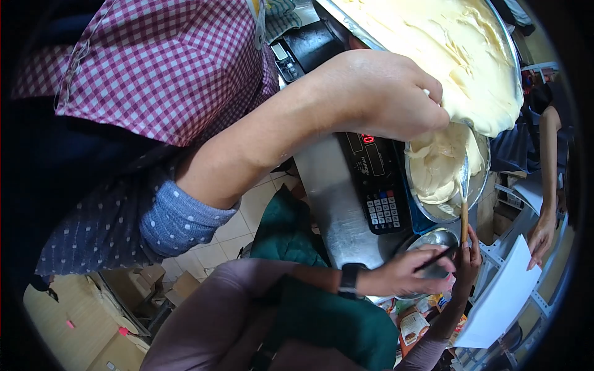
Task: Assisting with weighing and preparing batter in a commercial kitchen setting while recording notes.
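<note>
My right hand (408,102) is closed at the near rim of a large metal bowl (341,18) full of pale yellow cream (455,55). A small white thing, mostly hidden, shows within my fist. The large bowl is tilted, and cream hangs over its lower edge above a smaller metal bowl (485,185). That bowl holds cream and stands on a black digital scale (378,185). A co-worker's hand (469,255) holds a spatula by its wooden handle (464,218), its blade in the smaller bowl. My left hand is not in view.
A second black scale (285,60) lies near the checkered apron. The co-worker's other hand (408,273) holds a dark, slender thing beside an empty metal bowl (436,237). Packages (413,327) lie below. At right, another person's hand (542,239) touches white sheets (503,297) by metal shelving.
</note>
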The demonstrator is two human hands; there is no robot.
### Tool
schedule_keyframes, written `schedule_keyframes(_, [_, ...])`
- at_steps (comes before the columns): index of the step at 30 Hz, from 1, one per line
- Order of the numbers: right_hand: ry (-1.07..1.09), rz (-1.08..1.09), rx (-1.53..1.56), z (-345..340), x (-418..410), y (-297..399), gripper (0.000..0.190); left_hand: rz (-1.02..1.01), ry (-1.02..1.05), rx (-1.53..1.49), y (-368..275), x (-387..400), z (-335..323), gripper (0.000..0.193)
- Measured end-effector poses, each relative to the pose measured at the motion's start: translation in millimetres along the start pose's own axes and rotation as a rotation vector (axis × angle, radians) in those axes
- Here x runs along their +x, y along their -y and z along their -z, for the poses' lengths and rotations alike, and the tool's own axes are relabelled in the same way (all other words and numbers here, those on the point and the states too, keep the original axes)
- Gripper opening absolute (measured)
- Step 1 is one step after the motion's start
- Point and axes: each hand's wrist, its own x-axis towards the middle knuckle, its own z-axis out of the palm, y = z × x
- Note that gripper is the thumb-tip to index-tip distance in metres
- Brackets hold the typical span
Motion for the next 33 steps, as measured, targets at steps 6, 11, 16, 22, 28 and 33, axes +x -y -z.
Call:
schedule_keyframes(6, [-0.073,-0.311,0.547,-23,-9,48,0.035,-0.137,-0.051,0.082,-1,-3,5,0.025])
schedule_keyframes(11, [-0.059,-0.288,0.547,-20,8,49,0.035,-0.102,-0.001,0.026,-6,2,8,0.023])
schedule_keyframes(16, [-0.135,-0.268,0.543,-36,15,82,0.035,-0.263,0.021,0.111,2,-1,6,0.02])
schedule_keyframes(22, [-0.132,-0.251,0.562,19,79,43,0.035,-0.37,0.078,0.249,0,5,5,0.022])
schedule_keyframes(28, [-0.046,-0.259,0.56,0,97,47,0.036,-0.394,0.161,0.367,11,-2,0,0.027])
schedule_keyframes(33, [-0.026,-0.266,0.546,10,110,43,0.036,-0.269,0.177,-0.315,-42,-43,-26,0.034])
